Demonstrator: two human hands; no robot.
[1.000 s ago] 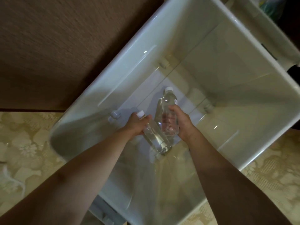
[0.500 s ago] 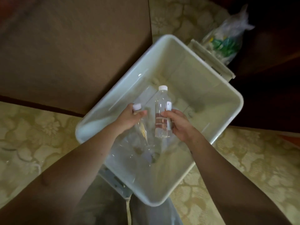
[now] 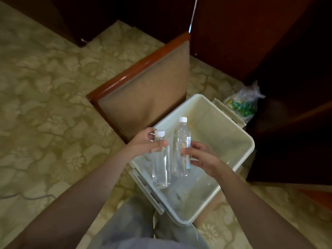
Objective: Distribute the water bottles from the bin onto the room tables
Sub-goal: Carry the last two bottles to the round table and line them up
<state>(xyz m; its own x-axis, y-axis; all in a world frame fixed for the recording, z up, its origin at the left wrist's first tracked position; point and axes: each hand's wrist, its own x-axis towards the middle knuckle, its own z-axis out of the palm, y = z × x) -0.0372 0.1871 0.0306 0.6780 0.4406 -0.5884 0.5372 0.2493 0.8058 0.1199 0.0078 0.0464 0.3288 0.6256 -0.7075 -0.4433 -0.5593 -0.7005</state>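
Two clear water bottles with white caps are held upright above the white plastic bin [image 3: 240, 135]. My left hand [image 3: 145, 142] grips the left bottle [image 3: 161, 166] near its neck. My right hand [image 3: 201, 157] grips the right bottle [image 3: 180, 150], which carries a small label, at mid-body. The bin stands on the patterned carpet below the bottles, and I see no other bottle in the part of it that shows.
A wooden chair with a tan padded back [image 3: 143, 90] stands just behind and left of the bin. A clear plastic bag with green items [image 3: 244, 103] lies at the bin's far right corner. Dark wooden furniture [image 3: 269, 42] fills the right and back. A grey cable [image 3: 27, 196] lies on the carpet at left.
Both hands have lifted the two bottles up out of the bin. My view has risen and pulled back, so the chair and the dark furniture have come into sight.
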